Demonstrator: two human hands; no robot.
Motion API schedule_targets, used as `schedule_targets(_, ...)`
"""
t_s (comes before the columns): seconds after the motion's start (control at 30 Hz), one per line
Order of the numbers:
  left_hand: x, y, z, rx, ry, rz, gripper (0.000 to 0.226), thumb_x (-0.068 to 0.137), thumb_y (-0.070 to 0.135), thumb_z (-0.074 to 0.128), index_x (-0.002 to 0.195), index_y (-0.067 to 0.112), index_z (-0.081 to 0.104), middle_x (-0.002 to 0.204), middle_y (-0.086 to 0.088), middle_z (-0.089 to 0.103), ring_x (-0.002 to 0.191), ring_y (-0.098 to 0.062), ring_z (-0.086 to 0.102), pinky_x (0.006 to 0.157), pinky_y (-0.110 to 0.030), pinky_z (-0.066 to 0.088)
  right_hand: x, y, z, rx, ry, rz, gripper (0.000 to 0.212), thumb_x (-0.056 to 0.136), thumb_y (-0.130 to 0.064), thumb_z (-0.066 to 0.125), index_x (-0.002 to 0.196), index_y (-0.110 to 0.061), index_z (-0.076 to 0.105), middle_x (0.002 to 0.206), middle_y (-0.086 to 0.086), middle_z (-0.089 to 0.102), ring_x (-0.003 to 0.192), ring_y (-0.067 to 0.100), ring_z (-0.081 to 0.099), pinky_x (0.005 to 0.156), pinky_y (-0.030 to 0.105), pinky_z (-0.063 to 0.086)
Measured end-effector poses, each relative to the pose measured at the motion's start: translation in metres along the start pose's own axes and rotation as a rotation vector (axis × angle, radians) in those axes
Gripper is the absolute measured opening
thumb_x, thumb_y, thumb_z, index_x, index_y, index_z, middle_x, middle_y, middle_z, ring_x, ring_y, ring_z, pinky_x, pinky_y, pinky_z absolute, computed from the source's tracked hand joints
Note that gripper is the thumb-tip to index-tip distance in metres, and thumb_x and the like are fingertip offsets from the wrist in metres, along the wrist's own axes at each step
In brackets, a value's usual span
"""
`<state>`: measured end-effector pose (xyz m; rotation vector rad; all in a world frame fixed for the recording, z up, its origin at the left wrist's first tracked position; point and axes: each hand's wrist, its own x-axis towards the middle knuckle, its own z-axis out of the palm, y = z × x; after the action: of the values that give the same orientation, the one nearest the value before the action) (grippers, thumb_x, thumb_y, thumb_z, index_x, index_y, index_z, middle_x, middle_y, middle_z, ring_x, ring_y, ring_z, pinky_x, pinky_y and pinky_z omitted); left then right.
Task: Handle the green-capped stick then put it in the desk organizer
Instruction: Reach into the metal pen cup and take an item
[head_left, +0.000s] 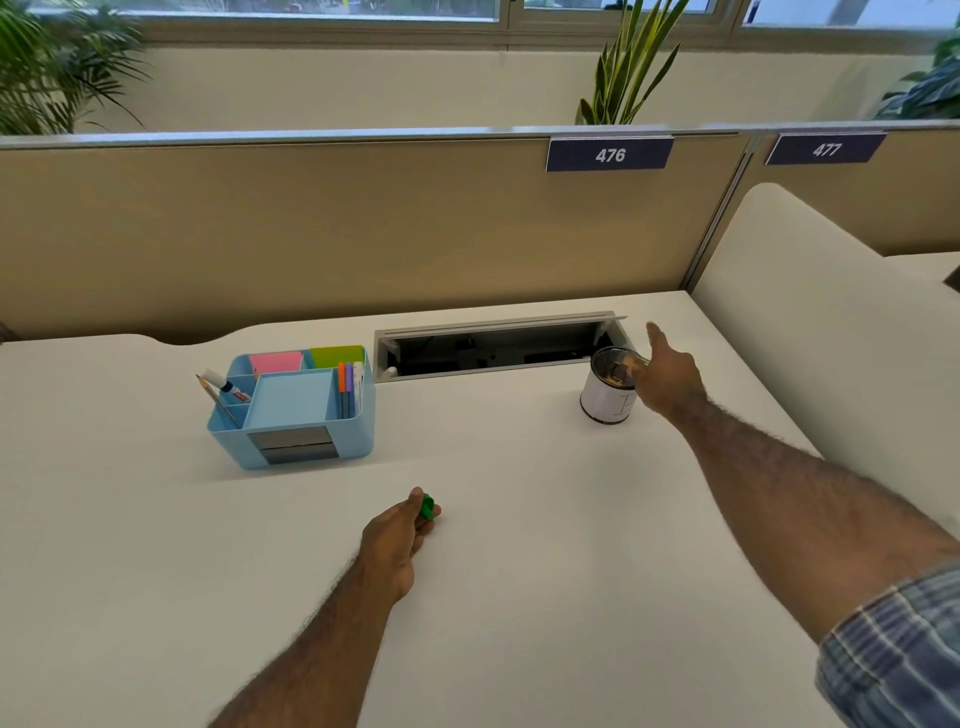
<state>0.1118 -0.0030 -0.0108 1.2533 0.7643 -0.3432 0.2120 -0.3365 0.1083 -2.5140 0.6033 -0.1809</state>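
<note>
My left hand (397, 540) rests on the white desk with its fingers closed around the green-capped stick (428, 507); only the green cap shows past my thumb, the rest is hidden in my fist. The light blue desk organizer (306, 441) stands beyond and left of that hand, holding sticky notes, markers, a pencil and a white tube. My right hand (667, 371) is far to the right, over a white tin (605, 400), with fingers at the tin's rim; whether it grips the tin or something inside is hidden.
An open cable tray (493, 351) is cut into the desk behind the organizer and tin. A beige partition (363, 223) bounds the desk's far side, with a white side panel (810, 322) on the right. Plants stand behind the partition.
</note>
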Motion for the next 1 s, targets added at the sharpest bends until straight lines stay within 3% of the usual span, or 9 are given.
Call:
schedule_targets(0.07, 0.000, 0.000, 0.000, -0.003, 0.004, 0.002, 0.025, 0.090, 0.032, 0.060, 0.100, 0.010, 0.066, 0.102, -0.011, 0.070, 0.092, -0.019, 0.062, 0.072, -0.027, 0.045, 0.002, 0.001, 0.002, -0.027, 0.017, -0.010, 0.049, 0.098, -0.027, 0.047, 0.146, -0.023, 0.042, 0.111, 0.015, 0.064, 0.102, 0.040, 0.062, 0.079, 0.039, 0.053)
schedule_targets(0.17, -0.002, 0.001, 0.000, -0.011, 0.010, 0.002, 0.021, 0.090, 0.032, 0.060, 0.093, 0.012, 0.065, 0.102, -0.011, 0.070, 0.088, -0.018, 0.062, 0.071, -0.025, 0.045, 0.001, -0.002, 0.001, -0.140, -0.087, -0.001, 0.037, 0.094, -0.014, 0.049, 0.129, -0.008, 0.060, 0.120, 0.018, 0.067, 0.109, 0.037, 0.062, 0.083, 0.034, 0.050)
schedule_targets(0.23, -0.003, 0.000, 0.001, -0.013, 0.012, 0.009, 0.018, 0.091, 0.031, 0.060, 0.086, 0.014, 0.064, 0.101, -0.012, 0.069, 0.083, -0.016, 0.062, 0.072, -0.024, 0.045, 0.004, -0.002, 0.001, -0.142, -0.074, 0.002, 0.040, 0.094, -0.017, 0.052, 0.133, -0.010, 0.057, 0.126, 0.019, 0.064, 0.115, 0.038, 0.058, 0.084, 0.034, 0.049)
schedule_targets(0.33, -0.003, 0.000, 0.002, -0.010, 0.013, 0.018, 0.017, 0.090, 0.031, 0.060, 0.084, 0.015, 0.064, 0.101, -0.012, 0.069, 0.081, -0.014, 0.062, 0.077, -0.027, 0.046, 0.008, -0.005, -0.001, -0.163, -0.052, -0.019, 0.035, 0.095, -0.019, 0.054, 0.127, -0.008, 0.063, 0.120, 0.021, 0.066, 0.111, 0.037, 0.059, 0.077, 0.031, 0.047)
schedule_targets(0.4, -0.003, 0.000, 0.002, -0.007, 0.014, 0.020, 0.017, 0.090, 0.030, 0.061, 0.084, 0.015, 0.064, 0.101, -0.012, 0.069, 0.081, -0.014, 0.062, 0.082, -0.029, 0.045, 0.010, -0.005, -0.001, -0.179, -0.043, -0.039, 0.038, 0.093, -0.016, 0.056, 0.130, -0.007, 0.061, 0.122, 0.020, 0.065, 0.114, 0.037, 0.058, 0.083, 0.034, 0.050)
schedule_targets(0.47, -0.003, 0.000, 0.002, -0.004, 0.013, 0.023, 0.018, 0.090, 0.031, 0.060, 0.086, 0.014, 0.064, 0.101, -0.012, 0.069, 0.079, -0.013, 0.062, 0.080, -0.029, 0.044, 0.011, -0.004, -0.002, -0.146, -0.033, -0.038, 0.044, 0.093, -0.015, 0.058, 0.136, -0.009, 0.054, 0.128, 0.020, 0.063, 0.120, 0.037, 0.056, 0.088, 0.037, 0.051)
schedule_targets(0.7, -0.005, 0.000, 0.002, -0.009, 0.010, 0.026, 0.020, 0.091, 0.030, 0.060, 0.093, 0.011, 0.065, 0.102, -0.013, 0.069, 0.083, -0.015, 0.062, 0.077, -0.027, 0.045, 0.011, -0.007, 0.000, -0.163, -0.037, -0.035, 0.034, 0.092, -0.016, 0.056, 0.124, -0.005, 0.063, 0.119, 0.020, 0.067, 0.111, 0.037, 0.060, 0.078, 0.031, 0.048)
schedule_targets(0.8, -0.005, 0.000, 0.003, 0.000, 0.016, 0.028, 0.022, 0.091, 0.030, 0.060, 0.096, 0.009, 0.066, 0.103, -0.013, 0.069, 0.082, -0.015, 0.061, 0.071, -0.025, 0.044, 0.010, -0.006, 0.002, -0.001, 0.037, 0.043, 0.039, 0.092, -0.022, 0.062, 0.128, -0.007, 0.058, 0.121, 0.020, 0.065, 0.111, 0.036, 0.061, 0.078, 0.033, 0.051)
schedule_targets(1.0, -0.007, 0.000, 0.003, -0.009, 0.030, 0.021, 0.025, 0.090, 0.030, 0.061, 0.100, 0.007, 0.066, 0.113, -0.017, 0.070, 0.096, -0.021, 0.061, 0.070, -0.024, 0.043, 0.004, -0.013, 0.006, 0.513, 0.225, 0.158, 0.032, 0.086, -0.025, 0.070, 0.113, -0.009, 0.064, 0.112, 0.011, 0.071, 0.088, 0.017, 0.060, 0.053, 0.011, 0.036)
